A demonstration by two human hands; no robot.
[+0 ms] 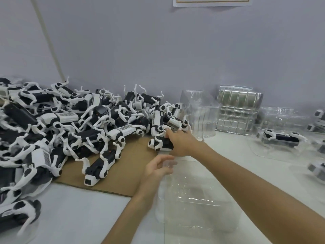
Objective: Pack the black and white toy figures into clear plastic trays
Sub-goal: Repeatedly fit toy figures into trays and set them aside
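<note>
A large pile of black and white toy figures (pixel 70 120) is heaped on the left of the white counter (pixel 70 208), partly over a sheet of brown cardboard (pixel 126 173). At the pile's right edge, one toy figure (pixel 159 144) lying on the cardboard is gripped by the right hand (pixel 181 143). Its fingers (pixel 168 132) are curled over the figure's body, with the thumb under the near side. Nearer the camera, an empty clear tray (pixel 193 199) lies on the counter just right of the cardboard. Its far left corner is held by the left hand (pixel 156 168), pinched between thumb and bent fingers (pixel 169 163), which are seen blurred through the plastic. Against the grey wall (pixel 175 50) further trays (pixel 239 111) are stood and stacked. To their right, a packed figure (pixel 281 138) is seen inside a clear shell, with more blurred ones at the right edge. A sheet of paper (pixel 211 1) is fixed high on the wall.
</note>
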